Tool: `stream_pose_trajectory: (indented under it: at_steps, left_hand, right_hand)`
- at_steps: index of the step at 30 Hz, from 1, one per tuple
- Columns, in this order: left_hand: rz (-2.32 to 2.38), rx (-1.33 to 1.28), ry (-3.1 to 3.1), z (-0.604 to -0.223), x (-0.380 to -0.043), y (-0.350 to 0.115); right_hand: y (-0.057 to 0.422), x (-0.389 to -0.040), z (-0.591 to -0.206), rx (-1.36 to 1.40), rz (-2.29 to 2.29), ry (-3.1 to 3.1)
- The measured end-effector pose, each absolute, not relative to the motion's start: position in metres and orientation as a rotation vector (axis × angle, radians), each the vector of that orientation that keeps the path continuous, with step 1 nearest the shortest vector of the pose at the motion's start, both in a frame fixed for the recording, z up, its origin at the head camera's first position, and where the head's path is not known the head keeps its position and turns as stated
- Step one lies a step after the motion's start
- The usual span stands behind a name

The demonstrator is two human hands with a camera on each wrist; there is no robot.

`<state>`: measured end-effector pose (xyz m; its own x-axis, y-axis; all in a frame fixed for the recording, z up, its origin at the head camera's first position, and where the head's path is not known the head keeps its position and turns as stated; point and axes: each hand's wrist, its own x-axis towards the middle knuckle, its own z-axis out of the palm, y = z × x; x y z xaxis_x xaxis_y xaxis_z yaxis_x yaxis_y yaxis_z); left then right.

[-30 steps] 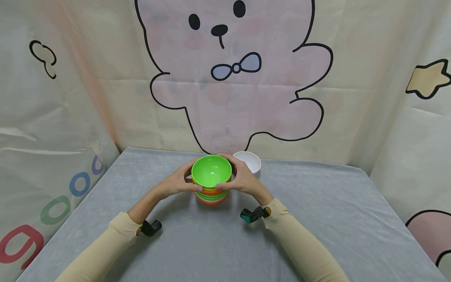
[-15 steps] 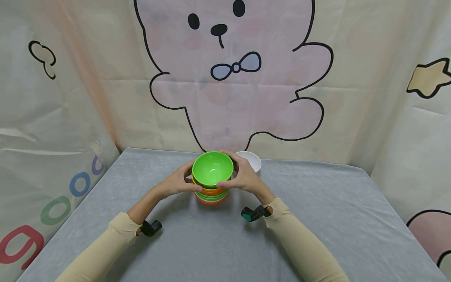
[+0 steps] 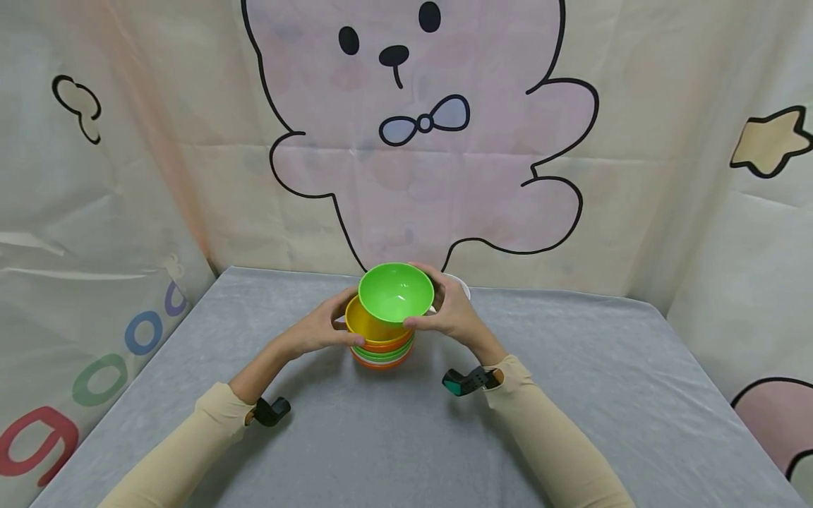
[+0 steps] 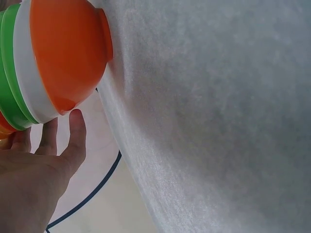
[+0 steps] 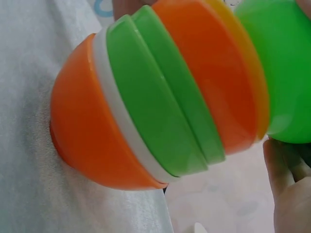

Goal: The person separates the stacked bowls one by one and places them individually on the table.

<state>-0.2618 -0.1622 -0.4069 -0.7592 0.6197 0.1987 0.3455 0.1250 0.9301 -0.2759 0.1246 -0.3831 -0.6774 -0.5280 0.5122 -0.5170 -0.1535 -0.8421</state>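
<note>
A stack of nested bowls stands on the grey cloth, with a yellow bowl (image 3: 365,321) uppermost. Beneath it come orange, green and white bowls, and an orange bowl (image 4: 68,53) at the bottom. My left hand (image 3: 322,326) grips the upper part of the stack from the left, thumb at the front. My right hand (image 3: 452,310) holds a green bowl (image 3: 395,293) by its side, raised above and to the right of the yellow one. In the right wrist view the green bowl (image 5: 279,68) is tilted beside the yellow rim, with fingers against its wall.
A white bowl (image 3: 462,283) stands behind my right hand, mostly hidden by it. Grey cloth (image 3: 571,381) covers the table. A curtain (image 3: 209,197) with a printed bear hangs along the back edge.
The right hand has lifted the green bowl out of the stack, up and to the right, uncovering the yellow bowl. The left hand has stayed in place on the stack.
</note>
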Motion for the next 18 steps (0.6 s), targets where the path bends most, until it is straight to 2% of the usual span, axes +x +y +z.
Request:
stream_pose_trajectory:
  at_steps: [18]
  left_hand:
    - [1.642,0.874,2.229,-0.404,-0.258,-0.16]
  right_hand:
    - [0.178,-0.277,-0.372,-1.122,-2.146,2.037]
